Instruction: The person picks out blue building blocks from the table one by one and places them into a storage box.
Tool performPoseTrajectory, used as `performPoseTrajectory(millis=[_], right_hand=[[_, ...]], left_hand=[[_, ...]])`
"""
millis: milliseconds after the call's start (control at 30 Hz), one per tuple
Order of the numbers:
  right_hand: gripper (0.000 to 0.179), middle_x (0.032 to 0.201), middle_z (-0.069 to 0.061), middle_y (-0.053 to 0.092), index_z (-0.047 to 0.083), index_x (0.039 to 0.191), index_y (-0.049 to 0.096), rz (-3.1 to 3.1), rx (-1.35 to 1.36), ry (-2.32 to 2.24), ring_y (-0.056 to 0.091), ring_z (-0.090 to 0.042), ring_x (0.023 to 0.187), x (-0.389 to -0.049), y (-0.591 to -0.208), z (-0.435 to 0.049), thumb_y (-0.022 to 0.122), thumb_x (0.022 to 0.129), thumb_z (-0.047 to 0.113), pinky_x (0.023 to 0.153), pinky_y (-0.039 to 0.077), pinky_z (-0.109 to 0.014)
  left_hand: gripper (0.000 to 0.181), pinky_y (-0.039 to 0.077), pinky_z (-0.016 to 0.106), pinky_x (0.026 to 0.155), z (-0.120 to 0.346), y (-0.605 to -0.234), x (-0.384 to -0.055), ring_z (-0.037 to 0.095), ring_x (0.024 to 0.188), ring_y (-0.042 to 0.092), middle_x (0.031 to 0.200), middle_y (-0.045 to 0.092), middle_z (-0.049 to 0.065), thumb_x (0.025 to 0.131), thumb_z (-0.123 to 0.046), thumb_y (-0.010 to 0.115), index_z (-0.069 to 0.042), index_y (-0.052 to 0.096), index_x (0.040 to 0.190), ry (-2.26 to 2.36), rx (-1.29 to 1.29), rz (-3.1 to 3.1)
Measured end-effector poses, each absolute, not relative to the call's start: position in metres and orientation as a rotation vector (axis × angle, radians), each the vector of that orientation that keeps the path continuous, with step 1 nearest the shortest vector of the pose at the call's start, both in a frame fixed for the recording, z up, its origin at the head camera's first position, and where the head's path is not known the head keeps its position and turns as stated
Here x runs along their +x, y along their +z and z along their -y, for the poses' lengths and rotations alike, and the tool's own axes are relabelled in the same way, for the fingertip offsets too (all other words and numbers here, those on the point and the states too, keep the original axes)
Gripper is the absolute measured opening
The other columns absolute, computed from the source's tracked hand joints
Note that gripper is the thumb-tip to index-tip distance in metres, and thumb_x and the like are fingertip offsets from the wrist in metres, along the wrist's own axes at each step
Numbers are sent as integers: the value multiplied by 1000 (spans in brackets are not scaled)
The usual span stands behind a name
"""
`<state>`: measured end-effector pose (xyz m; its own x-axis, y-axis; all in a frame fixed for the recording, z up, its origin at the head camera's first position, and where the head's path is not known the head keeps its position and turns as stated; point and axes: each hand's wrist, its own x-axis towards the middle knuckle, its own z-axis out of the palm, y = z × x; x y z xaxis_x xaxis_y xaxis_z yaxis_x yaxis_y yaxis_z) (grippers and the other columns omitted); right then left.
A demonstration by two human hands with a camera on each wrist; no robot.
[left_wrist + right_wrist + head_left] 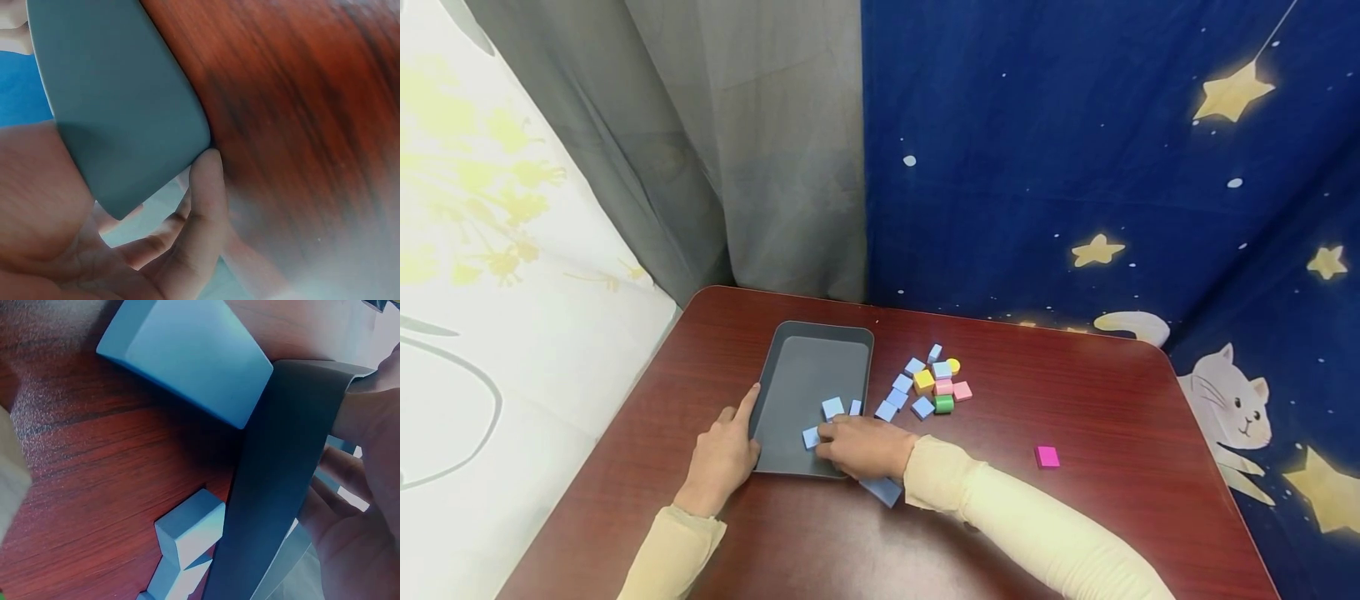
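A grey rectangular tray (797,358) lies on the table. My left hand (722,458) grips its left edge; in the left wrist view a finger (207,181) touches the tray's corner beside the outer wall (125,112). My right hand (868,446) reaches over the right rim into the tray, its fingertips pinching a light blue block (811,437). Another blue block (832,407) and a small blue block (855,407) lie in the tray nearby. Under my right wrist, a larger blue block (882,491) lies outside the tray, also visible (194,356) in the right wrist view.
Right of the tray are several loose blue blocks (897,399), a yellow block (923,382), pink pieces (962,391), a green piece (943,404) and a yellow round piece (953,365). A magenta block (1047,457) lies farther right. Curtains (1000,167) hang behind the table (1075,383).
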<state>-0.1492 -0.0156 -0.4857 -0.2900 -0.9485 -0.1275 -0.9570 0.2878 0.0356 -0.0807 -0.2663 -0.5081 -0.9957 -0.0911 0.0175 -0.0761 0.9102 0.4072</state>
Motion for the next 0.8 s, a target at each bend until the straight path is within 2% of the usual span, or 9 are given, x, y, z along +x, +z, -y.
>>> performPoseTrajectory(millis=[400, 800], right_hand=[[23, 130, 2, 67, 24, 129, 81, -2478, -1789, 185, 57, -9, 104, -148, -487, 16, 75, 107, 23, 90, 50, -16], [22, 128, 3, 69, 25, 127, 81, -2496, -1837, 161, 58, -9, 105, -147, -489, 13, 75, 107, 21, 88, 52, -16]], left_hand=[[90, 55, 58, 61, 266, -509, -81, 37, 60, 59, 129, 62, 35, 88, 4, 68, -11, 33, 171, -653, 163, 3052], [89, 55, 58, 60, 266, -509, -80, 37, 59, 58, 125, 63, 34, 88, 4, 69, -9, 35, 170, -646, 144, 3031]])
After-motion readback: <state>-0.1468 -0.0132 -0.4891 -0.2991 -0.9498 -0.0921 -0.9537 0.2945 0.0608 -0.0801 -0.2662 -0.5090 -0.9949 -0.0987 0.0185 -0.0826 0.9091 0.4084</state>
